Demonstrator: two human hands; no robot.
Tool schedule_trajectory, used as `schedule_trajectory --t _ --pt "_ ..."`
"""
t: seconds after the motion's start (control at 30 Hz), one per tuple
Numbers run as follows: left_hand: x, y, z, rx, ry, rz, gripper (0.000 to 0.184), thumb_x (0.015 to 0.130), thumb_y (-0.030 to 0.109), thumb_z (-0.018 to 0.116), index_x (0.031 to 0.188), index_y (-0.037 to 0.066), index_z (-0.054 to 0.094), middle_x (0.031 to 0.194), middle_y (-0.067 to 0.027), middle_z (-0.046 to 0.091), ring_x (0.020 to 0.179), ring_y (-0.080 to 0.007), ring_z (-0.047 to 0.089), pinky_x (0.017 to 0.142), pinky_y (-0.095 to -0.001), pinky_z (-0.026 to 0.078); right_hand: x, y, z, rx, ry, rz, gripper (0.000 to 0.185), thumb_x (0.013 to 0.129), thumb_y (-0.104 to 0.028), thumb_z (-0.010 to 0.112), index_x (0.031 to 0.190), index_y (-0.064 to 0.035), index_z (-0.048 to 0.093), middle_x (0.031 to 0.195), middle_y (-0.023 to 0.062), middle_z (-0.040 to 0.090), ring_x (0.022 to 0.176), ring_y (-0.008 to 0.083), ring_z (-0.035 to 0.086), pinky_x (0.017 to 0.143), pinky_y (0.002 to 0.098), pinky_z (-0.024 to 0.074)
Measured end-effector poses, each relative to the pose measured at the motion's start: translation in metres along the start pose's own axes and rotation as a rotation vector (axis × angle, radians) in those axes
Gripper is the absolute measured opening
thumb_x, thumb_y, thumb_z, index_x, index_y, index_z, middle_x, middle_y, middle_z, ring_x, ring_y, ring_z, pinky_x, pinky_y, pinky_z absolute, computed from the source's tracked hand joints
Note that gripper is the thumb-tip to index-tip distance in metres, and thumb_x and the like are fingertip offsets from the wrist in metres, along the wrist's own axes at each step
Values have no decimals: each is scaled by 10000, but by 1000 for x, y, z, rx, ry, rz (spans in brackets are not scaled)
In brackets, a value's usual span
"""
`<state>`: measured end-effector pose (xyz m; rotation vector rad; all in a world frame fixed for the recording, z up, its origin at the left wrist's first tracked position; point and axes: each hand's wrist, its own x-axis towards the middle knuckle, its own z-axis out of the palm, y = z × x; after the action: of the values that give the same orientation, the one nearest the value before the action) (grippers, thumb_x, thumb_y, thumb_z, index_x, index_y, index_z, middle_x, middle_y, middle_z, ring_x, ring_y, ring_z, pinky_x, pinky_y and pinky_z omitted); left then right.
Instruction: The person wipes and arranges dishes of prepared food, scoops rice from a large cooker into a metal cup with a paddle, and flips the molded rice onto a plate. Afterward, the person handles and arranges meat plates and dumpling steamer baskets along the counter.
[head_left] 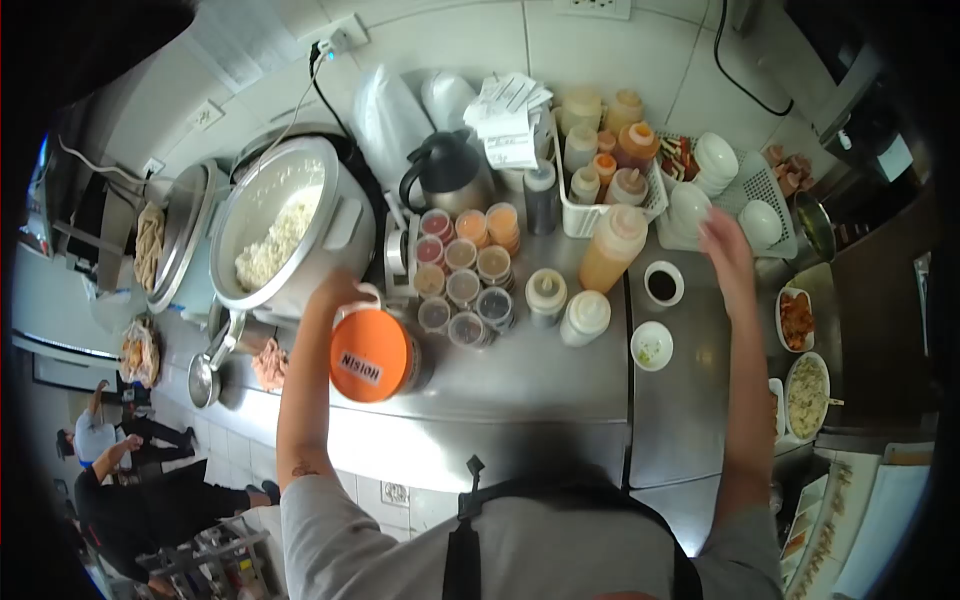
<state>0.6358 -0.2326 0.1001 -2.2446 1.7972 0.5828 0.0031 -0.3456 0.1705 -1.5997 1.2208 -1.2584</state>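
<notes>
My left hand (343, 290) is at the rim of the white rice cooker (345, 235), just behind an orange-lidded tub labelled HOISIN (370, 355); its fingers are not clear. My right hand (727, 245) is raised beside white bowls (688, 208) at the basket's front, fingers extended. Near it on the steel counter stand a small bowl of dark sauce (663, 284) and a small bowl with green bits (652, 346). Squeeze bottles (585, 318) and stacked lidded sauce cups (462, 287) stand between my hands.
A white basket of bottles (585, 220), a black-topped jug (450, 175) and paper slips (510, 120) are at the back. Food dishes (807, 395) lie at the right. A ladle (205, 382) is at the left. Two people (150, 510) are beyond the counter's left end.
</notes>
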Motion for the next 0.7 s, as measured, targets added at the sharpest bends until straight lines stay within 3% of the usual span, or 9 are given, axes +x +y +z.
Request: schedule_trajectory --t 0.03,0.13,0.23,0.33,0.4,0.43,0.5,0.6,0.7 --pt "1 15 -7 -15 -102 -121 525 621 509 792 715 1 699 691 -167 671 648 -268 670 675 -377 537 41 -8 18 -76 -33 -58 459 872 -213 673 1265 -29 525 1123 83 607 1008 157 583 896 290 459" --pt "11 29 -2 78 -75 -22 493 613 456 810 701 -13 683 686 -149 679 615 -274 671 657 -385 550 154 14 59 -198 -30 9 723 778 -314 754 1352 -21 425 1237 159 560 1076 202 571 924 316 461" --pt "27 32 4 53 -249 37 432 635 375 804 758 -19 678 719 -153 690 657 -285 679 687 -387 552 241 59 82 -465 -50 -36 907 656 -368 820 1373 -19 387 1296 212 518 1145 290 554 940 362 463" --pt "21 41 12 -25 -87 -88 483 629 326 803 914 -29 644 875 -195 687 825 -310 677 780 -404 537 284 63 103 -556 -175 75 874 576 -358 848 1306 -44 484 1246 194 569 1119 319 576 925 362 479" --pt "20 42 27 -127 88 -217 525 621 294 800 988 -34 618 940 -211 674 899 -327 662 816 -416 524 277 24 114 -796 -259 78 827 527 -352 858 1235 -54 550 1187 173 608 1073 313 601 908 354 493" --pt "23 37 29 -100 72 -202 527 616 278 796 1006 -25 611 952 -213 669 910 -338 655 824 -421 519 273 10 117 -916 -310 80 805 502 -350 862 1199 -59 583 1157 163 628 1051 309 613 900 350 500" --pt "21 28 31 -46 33 -173 539 606 246 786 1042 -7 597 978 -215 658 932 -361 640 840 -432 509 272 11 122 -909 -227 82 764 477 -359 864 1134 -57 618 1114 161 644 1028 308 621 887 353 507" --pt "4 30 25 -157 171 -93 520 592 201 763 1045 21 582 919 -209 663 885 -381 641 801 -438 512 265 0 110 -853 -64 30 724 464 -390 854 1051 -36 622 995 164 667 918 305 644 826 358 511" --pt "-35 54 -13 -201 339 -123 509 596 155 743 1058 45 561 862 -191 663 825 -353 653 733 -427 514 227 -40 68 -740 64 -221 639 538 -340 845 1071 -69 620 976 137 677 893 264 657 799 348 514"
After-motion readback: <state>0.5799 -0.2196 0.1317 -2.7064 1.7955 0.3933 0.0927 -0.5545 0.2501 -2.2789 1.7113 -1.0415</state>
